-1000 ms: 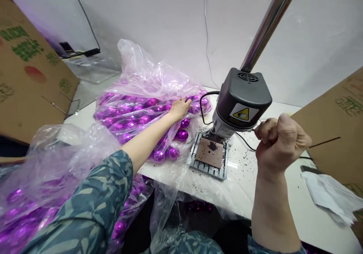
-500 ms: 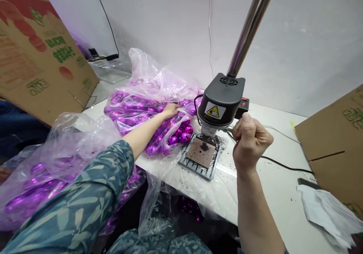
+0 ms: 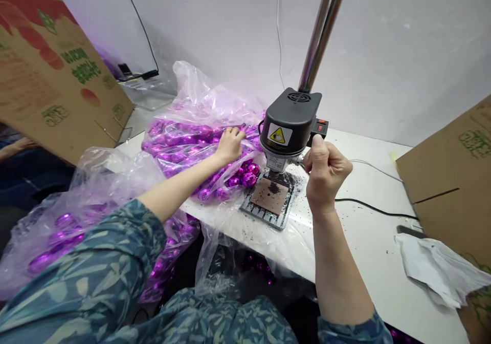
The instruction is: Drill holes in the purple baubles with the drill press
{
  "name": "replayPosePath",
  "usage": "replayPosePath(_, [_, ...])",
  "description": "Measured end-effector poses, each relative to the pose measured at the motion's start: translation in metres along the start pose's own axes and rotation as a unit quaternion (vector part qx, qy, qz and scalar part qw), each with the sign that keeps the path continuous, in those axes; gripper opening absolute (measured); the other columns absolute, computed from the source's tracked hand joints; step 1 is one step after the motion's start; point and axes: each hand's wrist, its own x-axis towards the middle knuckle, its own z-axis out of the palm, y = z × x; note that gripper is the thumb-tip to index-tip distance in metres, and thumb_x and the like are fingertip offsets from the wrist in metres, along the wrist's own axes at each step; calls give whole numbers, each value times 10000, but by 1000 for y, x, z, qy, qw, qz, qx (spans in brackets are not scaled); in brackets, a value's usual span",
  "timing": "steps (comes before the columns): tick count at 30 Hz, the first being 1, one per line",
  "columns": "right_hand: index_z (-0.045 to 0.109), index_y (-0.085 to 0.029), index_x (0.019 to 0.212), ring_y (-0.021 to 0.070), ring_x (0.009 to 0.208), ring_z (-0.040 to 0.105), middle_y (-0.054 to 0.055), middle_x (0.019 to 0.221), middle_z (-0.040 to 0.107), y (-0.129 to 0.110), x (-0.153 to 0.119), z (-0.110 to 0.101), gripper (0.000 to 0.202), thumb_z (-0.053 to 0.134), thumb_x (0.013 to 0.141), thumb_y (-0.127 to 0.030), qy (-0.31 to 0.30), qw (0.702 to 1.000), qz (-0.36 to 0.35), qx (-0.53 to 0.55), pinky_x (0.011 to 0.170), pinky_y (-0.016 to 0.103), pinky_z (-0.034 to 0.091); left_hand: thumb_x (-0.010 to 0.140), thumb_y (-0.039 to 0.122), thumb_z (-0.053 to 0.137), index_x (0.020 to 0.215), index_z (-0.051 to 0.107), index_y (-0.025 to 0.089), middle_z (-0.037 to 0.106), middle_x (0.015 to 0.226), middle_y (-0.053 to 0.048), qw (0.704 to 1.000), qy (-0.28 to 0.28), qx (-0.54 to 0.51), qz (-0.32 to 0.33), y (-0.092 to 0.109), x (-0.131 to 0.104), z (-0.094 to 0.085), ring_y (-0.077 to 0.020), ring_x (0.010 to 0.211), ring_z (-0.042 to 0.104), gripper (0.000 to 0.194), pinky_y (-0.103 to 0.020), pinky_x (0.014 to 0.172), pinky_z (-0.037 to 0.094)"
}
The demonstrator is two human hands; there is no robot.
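Shiny purple faceted balls (image 3: 249,178) lie heaped in a clear plastic bag (image 3: 195,85) on the table. My left hand (image 3: 230,145) is over this heap with its fingers curled closed; what they hold is hidden. To the right stands a black bench drill press (image 3: 289,116) with a warning sticker and a steel column. My right hand (image 3: 325,172) is wrapped round its feed handle, at the right side of the machine; most of the handle is hidden in the fist. Under the drill head, a brown square board (image 3: 270,196) rests on the grey metal base (image 3: 279,222), sprinkled with dark shavings.
A second plastic bag of purple balls (image 3: 63,236) hangs low at the left. Cardboard boxes stand at the left (image 3: 57,78) and right (image 3: 448,165). A black cable (image 3: 378,211) and a crumpled white sheet (image 3: 429,267) lie on the white table (image 3: 364,252). Another person's arm (image 3: 17,148) shows far left.
My left hand has lifted slightly, and its fingers are now bent above the balls. My right fist stays on the handle. The view has shifted a little.
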Motion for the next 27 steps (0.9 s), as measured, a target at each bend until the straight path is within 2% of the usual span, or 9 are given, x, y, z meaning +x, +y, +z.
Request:
replayPosePath(2, [402,-185,483,41,429,345,-61,455,386,2,0,2,598,660,937,-476,16,1000,-7,2,453,245,253,911,59,526,1286,693,198,708,1223,-168,994,18,-18,107,14,-37,6,-347,1240,610,433,-547,1022,535])
replayPosePath(5, [403,-188,482,45,420,343,-64,446,384,5,0,6,607,664,944,-481,34,999,-29,9,457,256,256,946,261,658,1302,670,195,687,1242,-174,980,-54,-29,188,24,-83,23,-352,1193,637,362,-522,981,559])
replayPosePath(8, [403,-196,476,52,397,339,-64,429,383,8,1,8,628,663,942,-527,42,998,-48,9,444,270,250,932,277,706,1333,635,196,662,1292,-165,982,-118,-52,140,20,-100,38,-332,1200,657,415,-509,1038,546])
replayPosePath(11, [402,-204,482,59,387,345,-63,424,373,9,3,8,643,655,931,-587,42,998,-51,6,436,275,243,945,203,661,1345,597,182,643,1347,-164,966,-113,-215,92,13,-102,42,-282,1217,671,405,-464,1066,546])
replayPosePath(13, [390,-204,488,58,390,345,-65,430,366,10,3,8,646,652,931,-596,40,998,-45,-2,441,272,237,946,254,669,1392,530,163,652,1354,-170,918,-100,-382,36,12,-105,39,-258,1192,693,476,-431,1027,576])
replayPosePath(16, [372,-205,500,55,390,345,-69,439,361,10,3,9,637,640,946,-573,35,998,-41,-12,443,268,238,994,360,589,1394,498,156,693,1325,-174,803,-138,-576,-71,18,-118,31,-249,1136,732,459,-408,921,629])
replayPosePath(20, [359,-209,504,49,374,332,-72,428,359,12,3,9,638,636,950,-573,39,998,-54,-7,422,269,229,1022,515,525,1329,570,201,707,1337,-156,696,-211,-674,-124,27,-130,27,-268,1174,731,442,-427,911,642])
replayPosePath(23, [350,-209,502,50,377,330,-73,430,351,14,3,9,655,648,931,-605,41,997,-61,-2,419,266,229,878,592,743,1296,562,195,713,1303,-147,675,-205,-692,-152,29,-128,36,-265,1129,735,603,-446,919,636])
replayPosePath(27, [329,-213,520,47,386,323,-70,436,337,14,2,10,656,604,949,-627,33,997,-62,-21,421,259,256,758,563,866,1307,584,167,721,1282,-128,689,-167,-689,-150,29,-119,51,-254,1152,707,733,-416,1000,583])
